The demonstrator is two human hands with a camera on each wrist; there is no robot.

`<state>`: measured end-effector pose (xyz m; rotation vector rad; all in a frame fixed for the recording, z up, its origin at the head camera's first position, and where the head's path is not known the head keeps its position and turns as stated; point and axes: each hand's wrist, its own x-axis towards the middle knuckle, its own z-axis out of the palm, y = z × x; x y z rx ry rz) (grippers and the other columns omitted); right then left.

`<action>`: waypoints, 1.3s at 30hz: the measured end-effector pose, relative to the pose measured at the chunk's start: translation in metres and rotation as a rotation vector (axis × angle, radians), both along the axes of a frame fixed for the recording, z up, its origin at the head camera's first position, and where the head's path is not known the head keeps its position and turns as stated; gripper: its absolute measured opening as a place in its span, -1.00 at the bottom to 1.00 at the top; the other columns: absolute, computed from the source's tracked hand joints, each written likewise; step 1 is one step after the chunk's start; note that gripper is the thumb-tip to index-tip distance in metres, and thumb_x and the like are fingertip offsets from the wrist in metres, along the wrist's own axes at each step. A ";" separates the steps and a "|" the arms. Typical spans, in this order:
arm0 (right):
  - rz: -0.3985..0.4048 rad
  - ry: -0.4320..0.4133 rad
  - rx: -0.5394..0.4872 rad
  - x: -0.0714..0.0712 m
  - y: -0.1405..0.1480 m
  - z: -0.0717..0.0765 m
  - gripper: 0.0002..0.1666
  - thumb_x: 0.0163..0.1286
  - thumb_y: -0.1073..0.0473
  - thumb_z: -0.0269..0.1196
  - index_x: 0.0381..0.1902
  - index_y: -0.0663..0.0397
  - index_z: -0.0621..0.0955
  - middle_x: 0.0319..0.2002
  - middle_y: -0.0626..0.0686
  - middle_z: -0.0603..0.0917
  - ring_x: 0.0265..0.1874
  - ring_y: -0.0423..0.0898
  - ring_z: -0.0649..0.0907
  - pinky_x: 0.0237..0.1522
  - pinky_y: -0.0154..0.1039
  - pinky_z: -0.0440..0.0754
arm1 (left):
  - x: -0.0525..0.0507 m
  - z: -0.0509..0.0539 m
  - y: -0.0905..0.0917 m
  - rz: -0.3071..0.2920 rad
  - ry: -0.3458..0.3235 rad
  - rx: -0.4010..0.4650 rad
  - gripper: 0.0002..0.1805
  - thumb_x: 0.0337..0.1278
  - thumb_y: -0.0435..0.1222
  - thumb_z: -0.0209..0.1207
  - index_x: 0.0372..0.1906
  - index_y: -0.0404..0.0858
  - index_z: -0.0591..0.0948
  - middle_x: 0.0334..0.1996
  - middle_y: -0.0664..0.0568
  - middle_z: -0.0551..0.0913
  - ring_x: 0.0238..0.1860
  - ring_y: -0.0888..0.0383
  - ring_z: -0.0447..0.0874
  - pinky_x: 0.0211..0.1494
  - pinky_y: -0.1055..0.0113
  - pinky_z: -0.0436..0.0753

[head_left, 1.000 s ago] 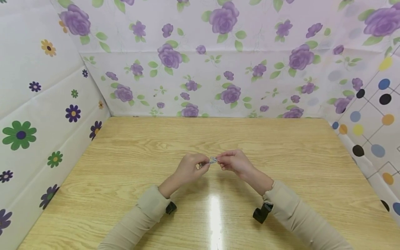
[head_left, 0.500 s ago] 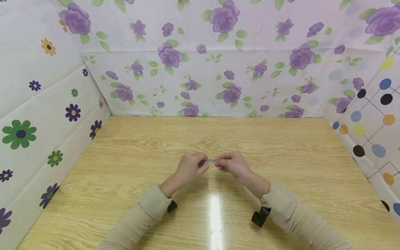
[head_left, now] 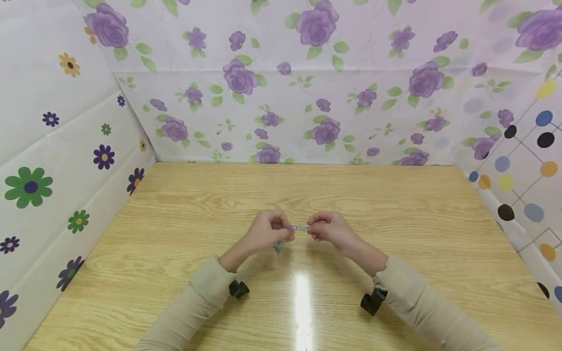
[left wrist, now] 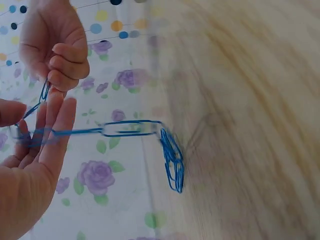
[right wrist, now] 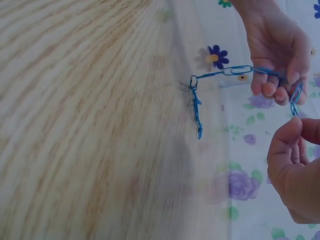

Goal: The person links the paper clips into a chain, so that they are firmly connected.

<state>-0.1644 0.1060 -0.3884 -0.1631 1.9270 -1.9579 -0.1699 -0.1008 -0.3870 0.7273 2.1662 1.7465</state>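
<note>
A chain of blue paper clips (left wrist: 132,129) runs through my left hand (head_left: 265,231). Its thumb and fingers pinch one stretch of it, and the remainder trails below the palm down to the table, where the tail (right wrist: 197,112) lies bunched. My right hand (head_left: 335,231) pinches the paper clip at the other end (right wrist: 296,97) between thumb and fingertips. Between the two hands, a short length of linked clips (head_left: 300,228) is held nearly straight, just above the table. Fingertips cover parts of the clips in both hands.
The wooden table (head_left: 197,200) spreads beneath both hands. Flowered cloth (head_left: 281,97) stands along its back edge, with patterned cloths at the left and right sides. Black wrist cameras (head_left: 372,301) hang below the sleeves.
The clips between the hands have gone from a bent, overlapping shape to a nearly straight line. My right hand has shifted slightly right, and the chain's tail now shows below my left hand.
</note>
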 end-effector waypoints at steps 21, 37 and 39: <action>0.174 0.304 0.408 -0.036 -0.009 -0.014 -0.76 0.24 0.32 0.15 -0.17 0.39 0.56 -0.43 0.16 0.59 -0.50 -0.04 0.52 -0.45 -0.23 0.52 | 0.023 0.007 -0.017 -0.042 0.190 -0.066 -0.87 0.14 -0.43 0.13 -0.29 -0.47 0.59 -0.59 -0.06 0.57 -0.67 0.10 0.51 -0.58 0.23 0.55; 0.355 0.522 0.725 -0.057 -0.046 -0.037 -0.94 -0.02 0.37 0.34 -0.53 0.23 0.64 -0.63 -0.07 0.53 -0.62 -0.22 0.43 -0.56 -0.42 0.38 | 0.035 0.010 -0.042 -0.052 0.069 0.019 -0.87 0.13 -0.48 0.10 -0.29 -0.54 0.54 -0.46 -0.31 0.60 -0.45 -0.15 0.62 -0.37 0.03 0.59; 0.342 0.549 0.757 -0.056 -0.048 -0.038 -0.95 -0.01 0.36 0.34 -0.56 0.22 0.64 -0.63 -0.07 0.54 -0.60 -0.22 0.44 -0.54 -0.42 0.39 | 0.035 0.011 -0.043 -0.047 0.069 0.022 -0.87 0.13 -0.48 0.10 -0.29 -0.55 0.54 -0.46 -0.29 0.60 -0.46 -0.07 0.63 -0.37 0.04 0.60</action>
